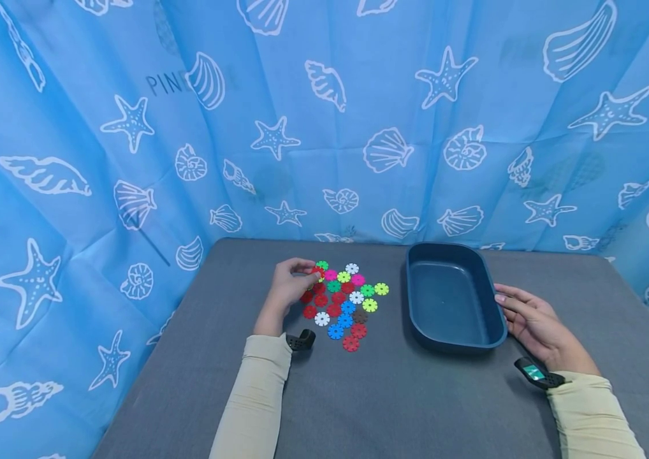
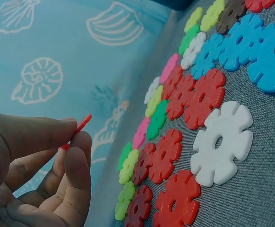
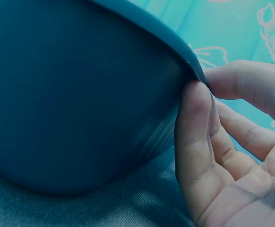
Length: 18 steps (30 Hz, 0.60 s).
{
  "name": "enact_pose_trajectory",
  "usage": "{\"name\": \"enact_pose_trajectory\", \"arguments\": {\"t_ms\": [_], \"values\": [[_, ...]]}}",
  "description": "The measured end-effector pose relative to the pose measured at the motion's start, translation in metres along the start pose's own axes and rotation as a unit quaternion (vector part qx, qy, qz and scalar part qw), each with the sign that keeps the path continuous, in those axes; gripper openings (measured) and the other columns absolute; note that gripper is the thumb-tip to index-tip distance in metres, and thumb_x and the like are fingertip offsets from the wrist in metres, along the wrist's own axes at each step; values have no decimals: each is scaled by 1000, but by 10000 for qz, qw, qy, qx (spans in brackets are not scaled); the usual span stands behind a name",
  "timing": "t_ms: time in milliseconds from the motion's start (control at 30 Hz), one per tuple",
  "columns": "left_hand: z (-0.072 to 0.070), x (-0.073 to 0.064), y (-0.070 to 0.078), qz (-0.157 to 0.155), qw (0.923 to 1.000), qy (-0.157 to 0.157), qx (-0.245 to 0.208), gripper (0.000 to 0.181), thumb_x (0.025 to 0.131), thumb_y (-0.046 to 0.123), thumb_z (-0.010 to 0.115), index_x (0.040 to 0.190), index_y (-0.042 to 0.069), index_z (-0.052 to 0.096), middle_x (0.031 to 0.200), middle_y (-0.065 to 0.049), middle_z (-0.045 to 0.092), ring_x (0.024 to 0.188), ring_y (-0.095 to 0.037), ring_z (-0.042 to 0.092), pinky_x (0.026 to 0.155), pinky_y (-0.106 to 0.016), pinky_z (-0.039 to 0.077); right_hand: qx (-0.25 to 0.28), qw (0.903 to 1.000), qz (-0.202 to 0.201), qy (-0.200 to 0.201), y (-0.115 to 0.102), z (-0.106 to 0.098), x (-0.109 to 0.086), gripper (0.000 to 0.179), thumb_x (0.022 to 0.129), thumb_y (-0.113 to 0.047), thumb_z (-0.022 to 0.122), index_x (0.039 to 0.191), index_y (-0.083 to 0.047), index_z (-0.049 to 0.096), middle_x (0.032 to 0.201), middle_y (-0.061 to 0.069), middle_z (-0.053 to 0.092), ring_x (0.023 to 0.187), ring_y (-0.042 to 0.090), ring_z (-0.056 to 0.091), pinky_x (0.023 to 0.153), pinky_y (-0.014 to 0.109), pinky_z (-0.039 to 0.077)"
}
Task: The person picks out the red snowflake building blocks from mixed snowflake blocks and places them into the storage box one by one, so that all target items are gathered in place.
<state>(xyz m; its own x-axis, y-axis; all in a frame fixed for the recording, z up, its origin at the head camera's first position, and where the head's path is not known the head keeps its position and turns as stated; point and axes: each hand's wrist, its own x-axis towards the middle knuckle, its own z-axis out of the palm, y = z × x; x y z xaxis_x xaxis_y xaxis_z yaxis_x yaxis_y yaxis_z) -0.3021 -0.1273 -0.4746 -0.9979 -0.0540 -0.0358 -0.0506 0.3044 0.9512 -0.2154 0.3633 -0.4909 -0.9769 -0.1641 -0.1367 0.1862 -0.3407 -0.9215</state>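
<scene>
My left hand pinches a red snowflake-shaped plastic disc between thumb and fingertips. It holds the disc at the left side of a loose group of notched discs on the table, among them a white disc, red discs and blue discs. At the right, my right hand pinches the rim of a dark blue rectangular tub, thumb and fingers on either side of its edge. In the right wrist view, the tub's wall fills the left side.
Grey cloth covers the table. Behind it hangs a blue curtain with white shells and starfish. Green, yellow and pink discs lie toward the back of the group, left of the tub.
</scene>
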Motion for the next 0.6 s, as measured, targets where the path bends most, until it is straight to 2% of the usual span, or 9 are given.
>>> {"name": "enact_pose_trajectory", "arguments": {"t_ms": [133,333,600], "values": [[1,0,0,-13,10000,2,-29,23,94,15,81,117,13,77,112,-8,68,103,-26,67,86,-45,61,-9,10000,6,17,0,0,0,25,110,-10,56,122,-24,73,112,-4,79,96,10,76,76,30,63],[1,-2,1,-45,9999,-65,-121,23,96,15,79,119,13,76,112,-10,68,94,-25,72,85,-43,62,24,10000,8,7,0,1,0,25,110,-10,57,122,-24,74,111,-4,79,96,11,76,76,30,63],[3,-3,2,-85,9998,-114,-113,26,95,15,79,121,14,75,113,-10,68,98,-30,75,86,-43,61,15,10000,-4,21,0,1,-1,25,110,-10,57,122,-24,74,111,-4,79,96,11,76,75,30,63]]}}
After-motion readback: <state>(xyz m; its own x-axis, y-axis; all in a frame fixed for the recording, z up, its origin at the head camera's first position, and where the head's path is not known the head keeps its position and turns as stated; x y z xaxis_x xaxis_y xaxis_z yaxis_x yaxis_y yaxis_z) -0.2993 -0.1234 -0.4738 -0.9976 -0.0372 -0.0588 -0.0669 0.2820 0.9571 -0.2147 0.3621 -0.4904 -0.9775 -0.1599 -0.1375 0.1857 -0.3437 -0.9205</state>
